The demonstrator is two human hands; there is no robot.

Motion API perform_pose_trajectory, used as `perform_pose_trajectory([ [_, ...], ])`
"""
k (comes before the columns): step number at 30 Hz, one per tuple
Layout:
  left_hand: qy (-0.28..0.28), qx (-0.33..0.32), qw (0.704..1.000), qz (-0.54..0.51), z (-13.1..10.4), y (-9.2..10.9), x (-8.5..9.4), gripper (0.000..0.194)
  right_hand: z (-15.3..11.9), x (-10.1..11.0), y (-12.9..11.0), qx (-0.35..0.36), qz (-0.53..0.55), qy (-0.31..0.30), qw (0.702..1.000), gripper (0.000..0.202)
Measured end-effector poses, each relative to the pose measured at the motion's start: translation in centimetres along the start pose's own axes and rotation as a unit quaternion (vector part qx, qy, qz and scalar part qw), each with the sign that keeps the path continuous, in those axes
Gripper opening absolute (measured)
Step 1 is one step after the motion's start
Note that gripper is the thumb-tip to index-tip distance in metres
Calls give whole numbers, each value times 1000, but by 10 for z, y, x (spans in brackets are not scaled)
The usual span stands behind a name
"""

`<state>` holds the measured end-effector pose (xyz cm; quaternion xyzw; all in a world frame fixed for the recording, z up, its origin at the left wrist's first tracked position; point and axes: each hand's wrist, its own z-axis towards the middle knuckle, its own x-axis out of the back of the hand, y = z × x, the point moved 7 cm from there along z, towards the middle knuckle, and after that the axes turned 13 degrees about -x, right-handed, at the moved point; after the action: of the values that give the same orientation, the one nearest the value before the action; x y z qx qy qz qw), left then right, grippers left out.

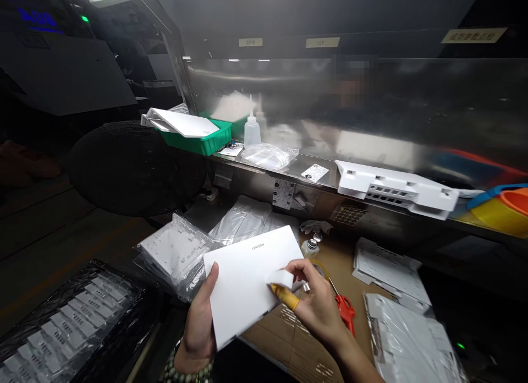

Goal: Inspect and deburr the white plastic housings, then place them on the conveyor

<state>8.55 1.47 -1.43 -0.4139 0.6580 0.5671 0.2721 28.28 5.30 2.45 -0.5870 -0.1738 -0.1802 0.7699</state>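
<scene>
A flat white plastic housing panel [243,284] with small dark "HUAWEI" lettering is held tilted above the workbench. My left hand [200,317] grips its left edge, thumb on the face and the other fingers hidden behind. Pinched in my right hand [315,300] is a folded white cloth or wipe [281,278], which touches the panel's face near its right side. A yellow finger cot [285,297] covers one digit of that hand. Beyond the right wrist lies a pair of red-handled scissors [345,312] on brown cardboard [303,339].
Bagged white housings [175,248] lie left of the panel, more bagged parts [412,339] at right. A black-lined box [88,317] holds several white pieces. On the metal shelf stand a green bin [208,141], a squeeze bottle [252,131] and a white housing [398,187]. A fan [136,168] is behind left.
</scene>
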Motion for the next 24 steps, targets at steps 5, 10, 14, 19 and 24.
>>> perform_pose_trajectory([
  [5, -12, -11, 1000, 4, 0, 1, 3, 58, 0, 0, -1, 7, -11, 8, 1000, 18],
  [10, -57, 21, 998, -20, 1, 5, -2, 60, 1, 29, 7, 11, -8, 134, 991, 23],
  [14, -62, 40, 996, -44, 2, 16, -5, 65, -12, 96, 28, 11, 122, 403, 907, 51],
  [19, -39, 17, 999, -34, 1, 31, -3, 66, -21, 132, 71, -64, 126, 472, 870, 61],
  [24, -66, -14, 997, -49, 2, 42, 1, 67, 0, 109, 142, -197, -35, 298, 933, 65],
])
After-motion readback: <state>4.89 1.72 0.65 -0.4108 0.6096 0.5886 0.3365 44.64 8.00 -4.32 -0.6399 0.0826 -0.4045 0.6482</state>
